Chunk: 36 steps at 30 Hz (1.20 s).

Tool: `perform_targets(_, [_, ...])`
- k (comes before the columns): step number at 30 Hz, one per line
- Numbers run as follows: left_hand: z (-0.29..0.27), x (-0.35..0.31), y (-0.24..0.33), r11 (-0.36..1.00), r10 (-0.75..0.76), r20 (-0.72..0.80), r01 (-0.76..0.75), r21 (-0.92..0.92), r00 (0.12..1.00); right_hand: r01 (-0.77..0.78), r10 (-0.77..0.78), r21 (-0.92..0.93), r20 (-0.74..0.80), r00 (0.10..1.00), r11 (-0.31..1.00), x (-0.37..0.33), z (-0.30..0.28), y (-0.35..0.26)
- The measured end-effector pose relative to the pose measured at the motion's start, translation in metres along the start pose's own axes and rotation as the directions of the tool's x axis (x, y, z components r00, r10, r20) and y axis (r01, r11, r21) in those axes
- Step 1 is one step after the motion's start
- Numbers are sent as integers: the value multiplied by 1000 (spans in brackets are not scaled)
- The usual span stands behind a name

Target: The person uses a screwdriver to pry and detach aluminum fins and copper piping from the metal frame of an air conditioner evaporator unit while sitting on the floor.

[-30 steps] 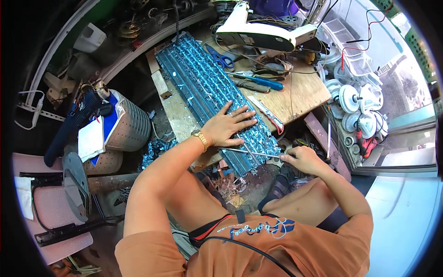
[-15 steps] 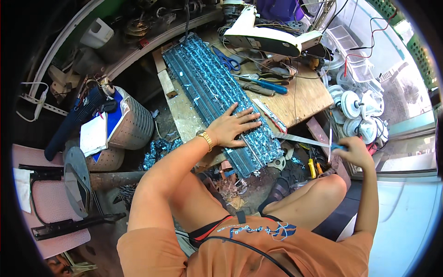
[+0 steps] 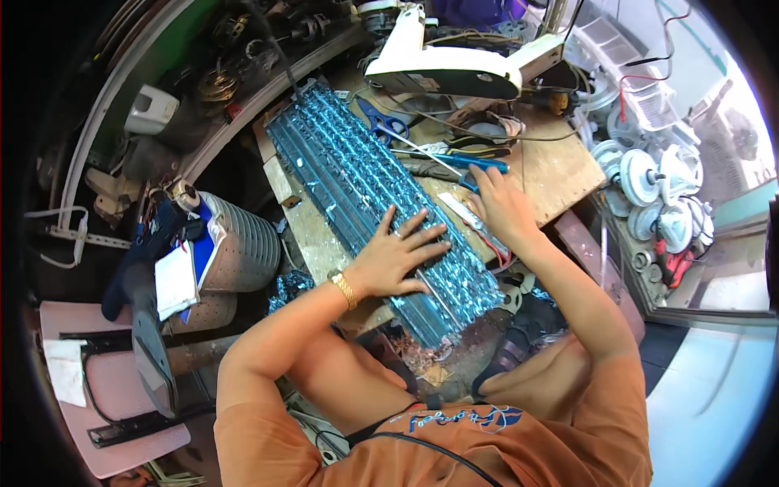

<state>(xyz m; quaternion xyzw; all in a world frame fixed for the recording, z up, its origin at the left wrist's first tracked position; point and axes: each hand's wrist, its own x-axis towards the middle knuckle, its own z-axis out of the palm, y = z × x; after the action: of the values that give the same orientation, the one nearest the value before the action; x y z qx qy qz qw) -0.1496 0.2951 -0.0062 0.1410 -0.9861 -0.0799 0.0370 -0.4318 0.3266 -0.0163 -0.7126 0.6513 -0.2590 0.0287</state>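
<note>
A long block of shiny blue metal fins [image 3: 349,162], like a cooling coil, lies slantwise across a wooden board [image 3: 548,158]. Its fins look ragged, with silvery bits along the top. My left hand [image 3: 388,258] rests flat on the near half, fingers spread. To its right, my right hand [image 3: 503,203] is closed around the handle of a long thin blade with a blue handle [image 3: 426,152]. The blade points away to the far left, over or close beside the block's right side. My fingers cover most of the handle.
Blue scissors [image 3: 381,122], pliers [image 3: 479,149] and a blue-handled tool [image 3: 479,162] lie right of the block. A white fan base [image 3: 446,69] stands behind. White plastic parts [image 3: 649,178] crowd the right. A perforated metal drum [image 3: 239,243] stands left.
My right hand has swung from the lower right up beside the block, bringing the blade with it. The blade's tip now points to the far left. My left hand stays on the fins.
</note>
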Motion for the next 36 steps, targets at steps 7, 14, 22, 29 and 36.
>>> perform_targets(7, [-6,-4,-1,994,-37,118,48,-96,992,-119,-167,541,450,877,832,3,-66,-64])
perform_targets(14, [-14,6,0,989,-37,254,72,-130,966,-518,39,301,837,546,801,-101,-76,-100])
perform_targets(22, [-88,-19,-66,634,-765,-3,751,-185,644,-796,544,153,653,526,586,-118,-44,-161])
perform_targets(29, [-83,-2,-66,479,-821,296,871,-106,488,-849,674,-51,634,380,526,-63,-31,-175])
perform_targets(36, [-102,4,-70,409,-797,474,912,-32,374,-951,786,-93,590,186,295,-17,-44,-234])
